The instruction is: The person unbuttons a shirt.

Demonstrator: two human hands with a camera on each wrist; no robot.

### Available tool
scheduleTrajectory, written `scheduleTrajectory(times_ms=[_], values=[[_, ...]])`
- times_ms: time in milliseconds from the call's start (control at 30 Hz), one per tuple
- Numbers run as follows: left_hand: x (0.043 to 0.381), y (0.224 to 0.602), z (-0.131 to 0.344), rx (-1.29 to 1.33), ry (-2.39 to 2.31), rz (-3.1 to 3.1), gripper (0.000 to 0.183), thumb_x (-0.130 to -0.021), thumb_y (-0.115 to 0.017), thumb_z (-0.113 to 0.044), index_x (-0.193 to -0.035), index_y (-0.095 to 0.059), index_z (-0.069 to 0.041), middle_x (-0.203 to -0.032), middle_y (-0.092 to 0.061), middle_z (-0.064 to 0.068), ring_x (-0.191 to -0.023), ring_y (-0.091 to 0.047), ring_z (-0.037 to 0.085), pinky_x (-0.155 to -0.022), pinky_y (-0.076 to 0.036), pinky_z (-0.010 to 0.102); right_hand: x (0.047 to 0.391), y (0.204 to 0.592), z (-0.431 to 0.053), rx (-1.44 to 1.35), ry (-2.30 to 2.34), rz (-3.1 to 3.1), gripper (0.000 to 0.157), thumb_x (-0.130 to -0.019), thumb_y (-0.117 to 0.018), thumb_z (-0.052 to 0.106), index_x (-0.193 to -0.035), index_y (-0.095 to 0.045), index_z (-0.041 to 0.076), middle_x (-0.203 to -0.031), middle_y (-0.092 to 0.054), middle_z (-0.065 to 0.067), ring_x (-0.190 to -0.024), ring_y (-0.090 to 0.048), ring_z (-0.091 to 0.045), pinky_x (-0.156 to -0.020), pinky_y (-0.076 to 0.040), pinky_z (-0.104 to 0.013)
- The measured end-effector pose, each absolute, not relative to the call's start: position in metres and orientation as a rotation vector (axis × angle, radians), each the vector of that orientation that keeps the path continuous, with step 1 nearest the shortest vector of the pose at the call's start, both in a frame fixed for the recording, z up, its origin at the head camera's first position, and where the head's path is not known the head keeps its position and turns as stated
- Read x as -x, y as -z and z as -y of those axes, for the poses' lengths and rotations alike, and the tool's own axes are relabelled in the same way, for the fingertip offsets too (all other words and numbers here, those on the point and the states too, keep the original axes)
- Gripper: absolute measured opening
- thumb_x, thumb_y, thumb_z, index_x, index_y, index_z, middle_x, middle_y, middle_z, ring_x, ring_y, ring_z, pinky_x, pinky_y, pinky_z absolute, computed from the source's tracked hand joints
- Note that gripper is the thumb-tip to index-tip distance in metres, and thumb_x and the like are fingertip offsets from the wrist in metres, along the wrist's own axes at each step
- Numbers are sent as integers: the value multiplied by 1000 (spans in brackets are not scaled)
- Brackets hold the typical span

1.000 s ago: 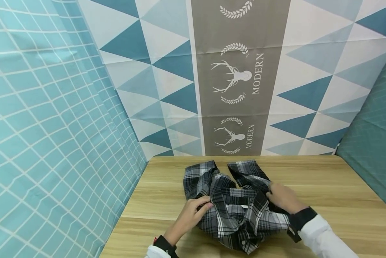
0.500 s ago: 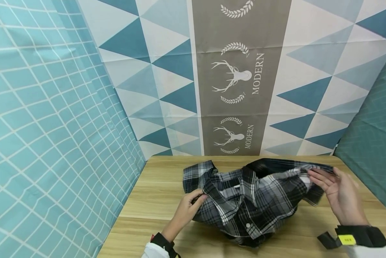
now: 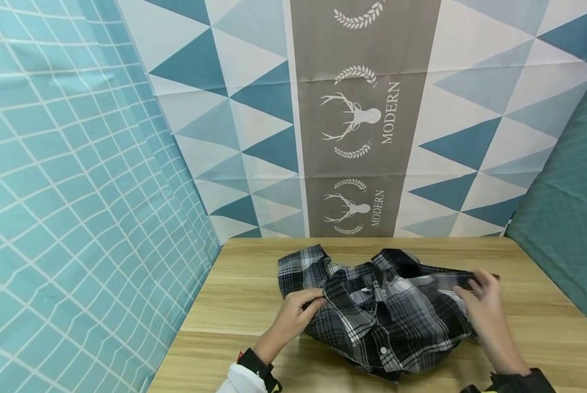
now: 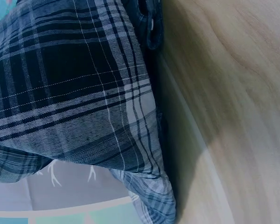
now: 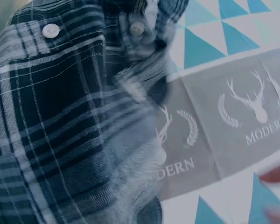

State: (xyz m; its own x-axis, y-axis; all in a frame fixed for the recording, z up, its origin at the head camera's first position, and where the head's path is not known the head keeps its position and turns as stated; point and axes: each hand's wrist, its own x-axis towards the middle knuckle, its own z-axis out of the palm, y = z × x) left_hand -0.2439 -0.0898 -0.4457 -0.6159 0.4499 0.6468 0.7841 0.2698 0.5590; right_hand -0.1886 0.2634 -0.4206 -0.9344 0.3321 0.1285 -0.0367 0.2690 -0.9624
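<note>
Black plaid shirt [image 3: 413,311] pinched by L hand [image 3: 298,312], R hand [image 3: 485,305] fingers parted.

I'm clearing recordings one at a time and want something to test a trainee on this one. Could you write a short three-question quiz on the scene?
1. Multiple choice: what pattern does the shirt on the wooden table have?
A) Polka dots
B) Plaid
C) Plain, no pattern

2. True or false: the left hand pinches the shirt's fabric.

3. Fill in the missing word: on the backdrop, the word printed beside the white deer heads is ____.

Key: 1. B; 2. True; 3. MODERN
</note>
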Motion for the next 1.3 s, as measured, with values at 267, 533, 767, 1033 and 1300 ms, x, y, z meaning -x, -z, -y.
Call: scheduleTrajectory(times_ms=[267, 533, 767, 1033, 1300], values=[[246, 441, 89, 1284, 1259, 2177, 13, -91, -57, -6, -95, -69, -8, -91, -69, 4, -82, -65, 13, -73, -52, 21, 231, 406, -226, -630, -1618, 2724, 57, -96, -50, 15, -143, -25, -2, -146, -24, -30, -132, -24, -50, -99, -39, -52], [243, 433, 88, 1437, 1190, 2106, 16, -89, -54, 5, -90, -65, -7, -80, -58, 4, -70, -53, 7, -64, -45, 12, 283, 425, -216, -738, -2100, 2983, 75, -86, -50, 4, -147, -8, -4, -135, -37, -31, -125, -37, -45, -87, -39, -44], [240, 426, 91, 1432, 1367, 2196, 24, -89, -51, 8, -106, -65, -3, -87, -62, 10, -62, -47, 5, -55, -42, 15, 274, 394, -224, -751, -1792, 3073, 72, -86, -62, 15, -140, -25, -15, -143, -23, -38, -124, -41, -47, -97, -41, -53], [249, 440, 98, 1360, 1148, 2924, 51, -87, -64, -37, -130, -53, -11, -99, -65, -7, -74, -54, -4, -73, -47, 18, 230, 332, -232, -744, -1392, 2911, 68, -93, -56, 27, -145, -24, -2, -145, -26, -32, -130, -25, -54, -93, -37, -62], [256, 449, 104, 1088, 54, 3132, 45, -74, -70, -52, -98, -67, -14, -101, -65, -2, -103, -56, 19, -91, -45, 36, 213, 312, -230, -823, -1190, 2811, 50, -97, -50, 23, -140, -34, 3, -140, -38, -26, -127, -36, -47, -93, -39, -58]])
